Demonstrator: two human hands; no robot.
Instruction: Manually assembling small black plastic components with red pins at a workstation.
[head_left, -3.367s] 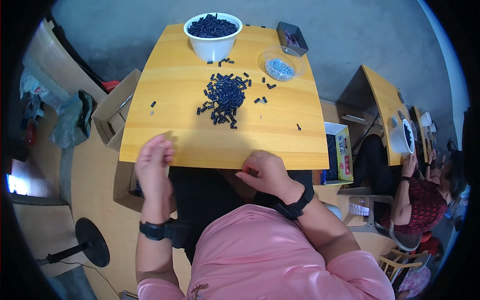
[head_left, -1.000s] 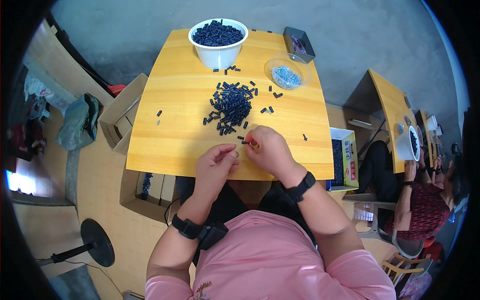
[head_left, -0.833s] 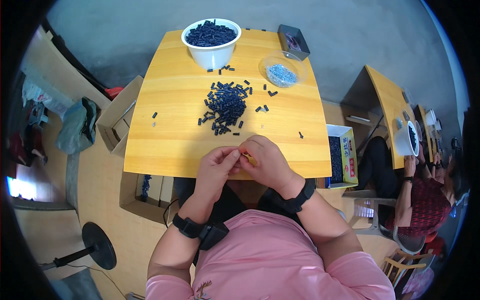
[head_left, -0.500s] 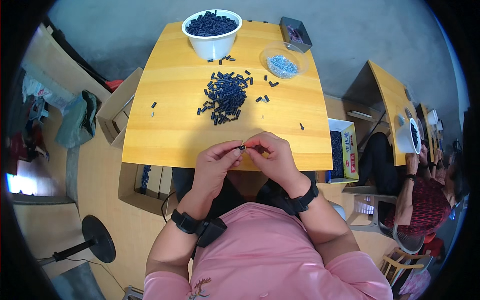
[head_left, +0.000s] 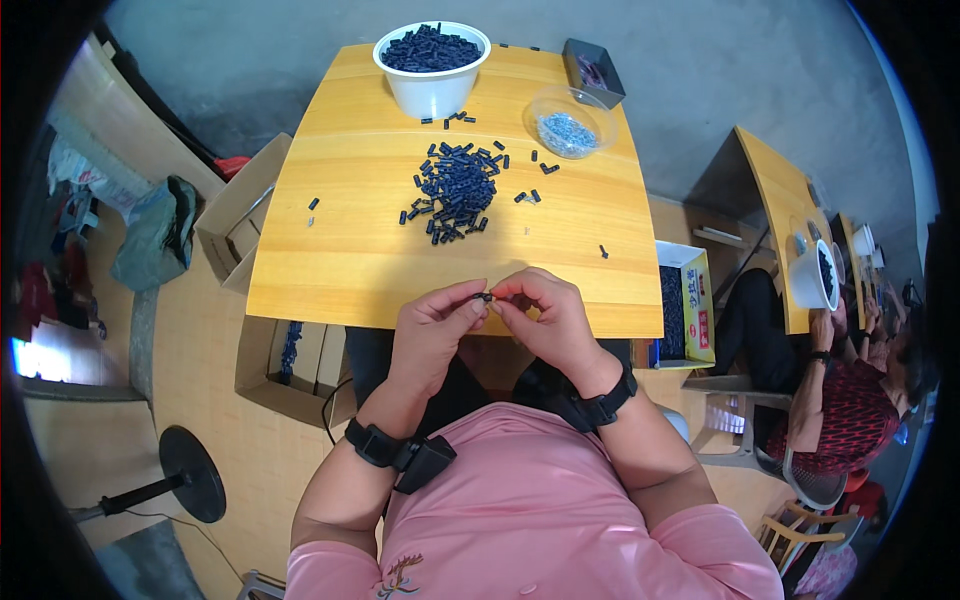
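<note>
At the near edge of the table (head_left: pixel 350 280) my left hand (head_left: pixel 436 328) pinches a small black plastic piece (head_left: pixel 483 296) between thumb and forefinger. My right hand (head_left: pixel 548 318) meets it from the other side, its thumb and fingertips closed on the same piece. Fingertips cover most of it, so its details cannot be made out. Beyond my hands lies a heap of similar black pieces (head_left: pixel 458 188). A clear round dish (head_left: pixel 602 120) farther back on the right contains small silvery metal parts (head_left: pixel 566 133).
A white tub (head_left: pixel 432 97) full of black pieces and a dark tray (head_left: pixel 592 72) stand at the far side. Cardboard boxes (head_left: pixel 262 365) flank the table below. On the right, a co-worker in a patterned red top (head_left: pixel 840 405) sits at another table (head_left: pixel 770 190).
Both hands stay together around the black piece, with only slight finger movement. The whole view has shifted a little. Nothing else on the table has visibly moved.
</note>
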